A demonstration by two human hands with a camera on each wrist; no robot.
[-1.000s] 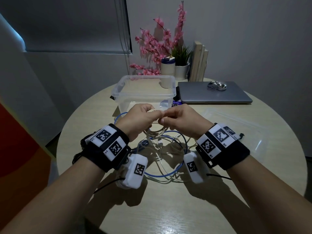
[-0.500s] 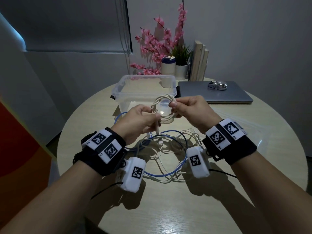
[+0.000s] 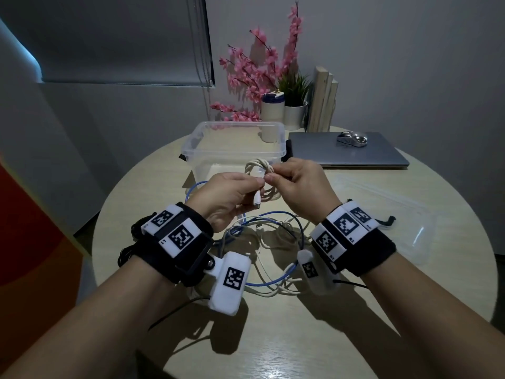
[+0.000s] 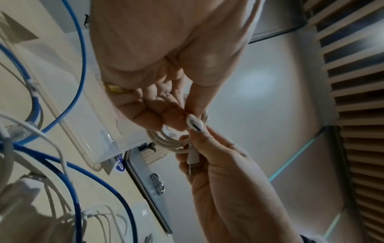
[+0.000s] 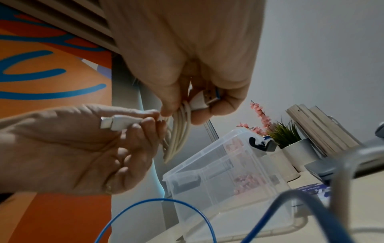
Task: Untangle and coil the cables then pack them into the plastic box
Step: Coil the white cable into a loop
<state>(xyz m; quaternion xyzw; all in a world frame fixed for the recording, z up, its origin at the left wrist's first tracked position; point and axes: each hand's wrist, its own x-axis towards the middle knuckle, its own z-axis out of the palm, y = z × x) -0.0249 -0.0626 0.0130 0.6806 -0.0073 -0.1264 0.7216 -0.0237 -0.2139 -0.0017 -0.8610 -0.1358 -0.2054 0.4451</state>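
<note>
The small coil of cream-white round cable (image 3: 259, 173) was held in the air above the middle of the round pale wooden surface (image 3: 273, 337), just in front of the clear plastic box (image 3: 237, 149) that stood toward the far edge. The right hand (image 3: 300, 184) pinched the gathered loops together with the flat metal plug, thumb and fingers curled round the bundle. The left hand (image 3: 226, 195) pinched the other end just behind its small white plug (image 3: 257, 200), fingers curled.

The cable looked light, soft and springy, so its loops would likely open once released; the best hold seemed to be across all turns at one spot, with the plug tucked in, not the plug alone. The smooth sheath might slip under a loose pinch.

On the near middle of the surface lay the tangle of blue and white cables (image 3: 273, 258), limp and interlaced.
</note>
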